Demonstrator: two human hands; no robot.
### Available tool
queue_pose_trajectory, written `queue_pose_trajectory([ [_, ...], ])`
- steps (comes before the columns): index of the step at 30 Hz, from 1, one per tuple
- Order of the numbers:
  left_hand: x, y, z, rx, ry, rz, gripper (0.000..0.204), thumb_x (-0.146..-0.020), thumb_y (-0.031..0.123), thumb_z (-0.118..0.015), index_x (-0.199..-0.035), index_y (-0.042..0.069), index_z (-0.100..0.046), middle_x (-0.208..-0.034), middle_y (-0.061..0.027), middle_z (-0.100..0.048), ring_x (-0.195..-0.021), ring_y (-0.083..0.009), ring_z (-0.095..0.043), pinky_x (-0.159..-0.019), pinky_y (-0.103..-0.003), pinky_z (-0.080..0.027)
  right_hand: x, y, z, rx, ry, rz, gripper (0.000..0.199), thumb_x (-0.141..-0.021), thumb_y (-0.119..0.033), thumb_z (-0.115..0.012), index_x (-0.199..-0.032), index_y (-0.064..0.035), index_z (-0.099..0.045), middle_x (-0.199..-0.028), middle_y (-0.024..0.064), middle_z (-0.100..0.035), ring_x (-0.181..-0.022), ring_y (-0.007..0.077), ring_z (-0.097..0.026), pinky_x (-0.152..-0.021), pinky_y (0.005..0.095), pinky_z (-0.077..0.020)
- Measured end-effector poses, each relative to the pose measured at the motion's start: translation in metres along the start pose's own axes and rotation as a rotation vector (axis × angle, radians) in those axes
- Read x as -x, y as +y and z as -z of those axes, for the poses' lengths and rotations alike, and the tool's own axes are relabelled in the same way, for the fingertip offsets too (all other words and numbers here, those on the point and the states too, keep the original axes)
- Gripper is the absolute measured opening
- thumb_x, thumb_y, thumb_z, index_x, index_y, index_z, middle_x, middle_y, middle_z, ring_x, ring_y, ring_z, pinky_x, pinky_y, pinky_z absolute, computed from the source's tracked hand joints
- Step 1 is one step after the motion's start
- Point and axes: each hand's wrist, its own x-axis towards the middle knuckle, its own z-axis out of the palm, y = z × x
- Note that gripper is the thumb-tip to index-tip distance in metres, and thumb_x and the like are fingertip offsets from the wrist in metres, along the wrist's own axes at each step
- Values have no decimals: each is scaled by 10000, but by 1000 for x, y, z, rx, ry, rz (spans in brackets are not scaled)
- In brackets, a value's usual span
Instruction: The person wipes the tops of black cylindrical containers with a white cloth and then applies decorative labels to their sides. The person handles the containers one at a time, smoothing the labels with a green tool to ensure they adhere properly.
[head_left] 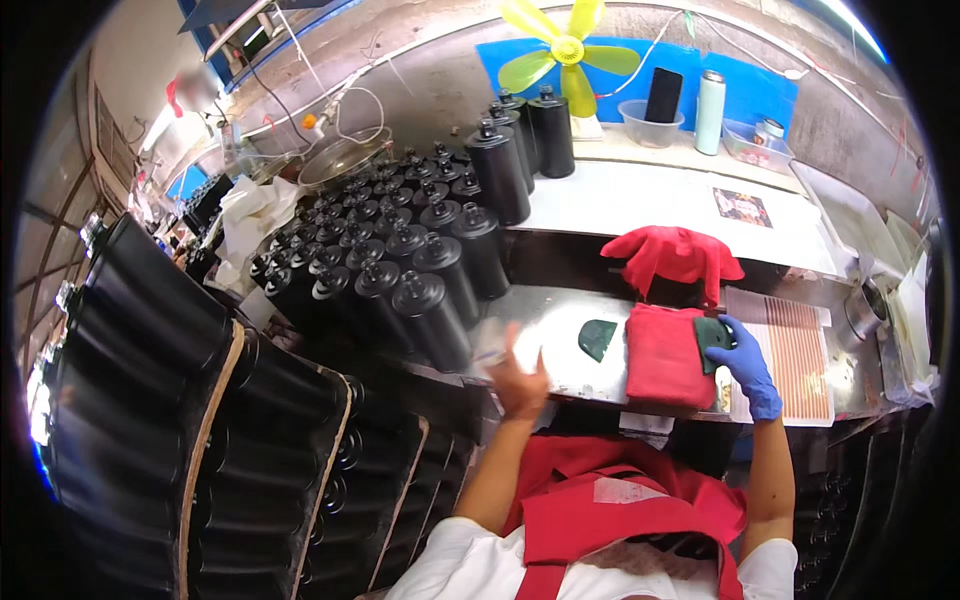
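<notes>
On the near edge of the metal worktop (540, 302), the bare left hand (520, 388) is blurred, its fingers partly spread around a pale, smeared shape (490, 343); I cannot tell whether it grips that. The right hand (748, 372), in a thin blue glove, is half curled, thumb and fingers on a dark green pad (706, 342) at the right edge of a folded red cloth (660, 358); how firmly it holds cannot be told.

Left of the cloth lies a second dark green piece (597, 340), rounded along one side. A limp red glove (660, 260) drapes on the far side, and a striped sheet (800, 345) lies to the right. Black cylinders (424, 312), smooth and satin with narrow necks, crowd the left; larger-looking ones (130, 370) are stacked nearer, separated by thin tan strips (208, 430).

Along the far wall stand a yellow-green fan (567, 50) with petal-like blades, a clear plastic bowl (648, 127) holding a dark phone (664, 95), and a pale green bottle (709, 115).
</notes>
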Motion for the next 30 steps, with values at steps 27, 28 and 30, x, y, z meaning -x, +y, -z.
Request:
queue_pose_trajectory([
  [27,-58,-91,-6,85,486,397,1014,-565,215,-885,-1333,-85,-295,-1244,-220,-393,-1183,-319,-415,-1016,-416,-357,-14,-43,22,534,-248,283,597,-741,-225,-727,-1276,-60,-520,-1071,181,-529,-963,346,-556,-848,393,-456],
  [28,-61,-95,-6,54,499,372,1017,-563,232,-886,-1331,-86,-300,-1254,-224,-396,-1185,-324,-416,-1018,-417,-353,-14,-44,24,584,-254,346,621,-752,-302,-717,-1289,-69,-510,-1055,187,-539,-937,354,-557,-823,409,-455],
  [30,-63,-98,-7,-35,511,356,1007,-568,225,-882,-1328,-89,-301,-1260,-225,-402,-1171,-324,-426,-1014,-414,-354,-19,-47,24,655,-329,366,651,-755,-347,-711,-1304,-72,-494,-1041,185,-547,-925,359,-558,-811,418,-455],
])
